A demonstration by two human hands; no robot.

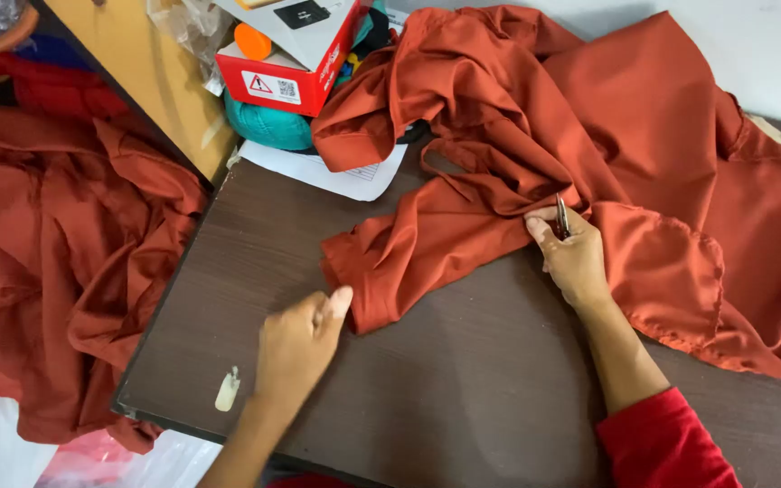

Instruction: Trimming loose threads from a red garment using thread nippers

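L hand (300, 339) pinching cuff end of rust-orange garment (517, 172) | R hand (573, 256) gripping small snips (561, 217) at seam | dark wood tabletop (463, 380) beneath | more orange cloth (56, 262) left of L hand.

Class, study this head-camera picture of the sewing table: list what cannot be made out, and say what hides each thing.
1. Small metal tool in the right hand: fingers cover most of it; its kind is unclear.
2. Left hand fingertips: curled under, so whether they hold anything is hidden.
3. Paper sheet: partly under the rust-orange cloth and red box.
4. Teal object: mostly beneath the box.
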